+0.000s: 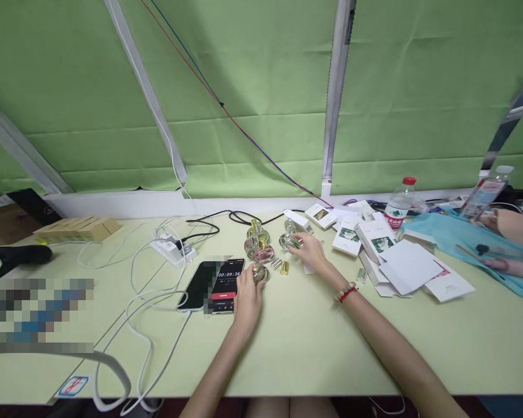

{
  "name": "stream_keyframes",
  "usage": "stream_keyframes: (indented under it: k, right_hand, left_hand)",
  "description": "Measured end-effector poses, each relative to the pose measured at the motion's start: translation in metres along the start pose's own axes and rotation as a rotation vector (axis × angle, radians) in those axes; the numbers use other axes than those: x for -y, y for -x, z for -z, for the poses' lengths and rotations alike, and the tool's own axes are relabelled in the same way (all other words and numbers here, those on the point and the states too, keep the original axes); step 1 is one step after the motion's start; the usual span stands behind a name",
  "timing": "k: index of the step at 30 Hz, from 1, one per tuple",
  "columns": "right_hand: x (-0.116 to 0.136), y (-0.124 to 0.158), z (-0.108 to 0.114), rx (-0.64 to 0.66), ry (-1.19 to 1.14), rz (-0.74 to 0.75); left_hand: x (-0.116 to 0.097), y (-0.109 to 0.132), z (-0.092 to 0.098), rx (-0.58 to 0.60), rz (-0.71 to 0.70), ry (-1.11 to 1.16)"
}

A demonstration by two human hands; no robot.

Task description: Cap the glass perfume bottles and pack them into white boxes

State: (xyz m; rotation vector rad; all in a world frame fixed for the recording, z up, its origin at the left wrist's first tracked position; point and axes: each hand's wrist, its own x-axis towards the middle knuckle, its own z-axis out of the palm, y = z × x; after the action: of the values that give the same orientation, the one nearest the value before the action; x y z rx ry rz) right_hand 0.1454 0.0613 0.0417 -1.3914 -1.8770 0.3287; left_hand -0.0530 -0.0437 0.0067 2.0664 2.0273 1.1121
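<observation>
Two hands grip bottles beside the phone reading "00:09:36": the left hand curls round a squat glass bottle at its right edge; the right hand grasps a clear bottle farther right. Well right of the phone, the label on a red-capped bottle is too blurred to read.

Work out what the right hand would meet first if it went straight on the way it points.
The glass bottle comes first: the right hand seems to touch it now. Roughly beyond lies the bottle cluster, though depth is hard to judge.
</observation>
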Motion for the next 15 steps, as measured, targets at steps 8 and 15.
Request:
stream_keyframes:
  k: [8, 15]
  right_hand:
    - [-0.01, 0.049, 0.035, 0.347, -0.431, 0.165]
    - [-0.011, 0.068, 0.041, 0.526, -0.554, 0.114]
  left_hand:
    - [-0.025, 0.006, -0.004, -0.317, -0.235, -0.001]
    - [-0.061, -0.005, -0.023, -0.136, -0.365, 0.449]
